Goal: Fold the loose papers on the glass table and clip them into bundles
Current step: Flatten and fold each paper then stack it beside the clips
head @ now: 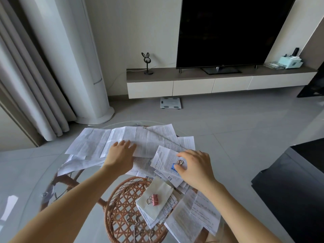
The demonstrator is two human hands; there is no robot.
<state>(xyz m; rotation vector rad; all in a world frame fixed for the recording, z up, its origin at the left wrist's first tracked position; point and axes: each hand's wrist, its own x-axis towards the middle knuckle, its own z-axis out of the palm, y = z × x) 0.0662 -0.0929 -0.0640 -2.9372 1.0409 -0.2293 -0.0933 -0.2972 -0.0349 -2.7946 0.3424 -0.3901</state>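
Fingers [182, 159] of the right hand [196, 167] are pinching narrowly on the wire handles of a blue clip [174, 167], which is sitting on a small folded paper [164, 156] at the right side of the glass table [35, 172]. The left hand [121, 155] is lying flat, its fingers spread wide, on a large unfolded sheet [126, 137] in the middle of the pile; it is holding nothing, only pressing down. More loose papers [82, 162] are lying around and under these, some hanging a little over the far edge. Nearer to the person, one bundle [157, 204] is already closed with a pink clip [154, 199], and it is resting beside other sheets above the wicker base [122, 199] of the table. I think the paper is very light and thin, so it is sliding easily on the glass and is bending at once when lifted by one corner. It is better to take a sheet by two edges, or to press it flat while folding. The clip is small and stiff, with a strong spring, so it should be squeezed at the handles and pushed over the folded edge.
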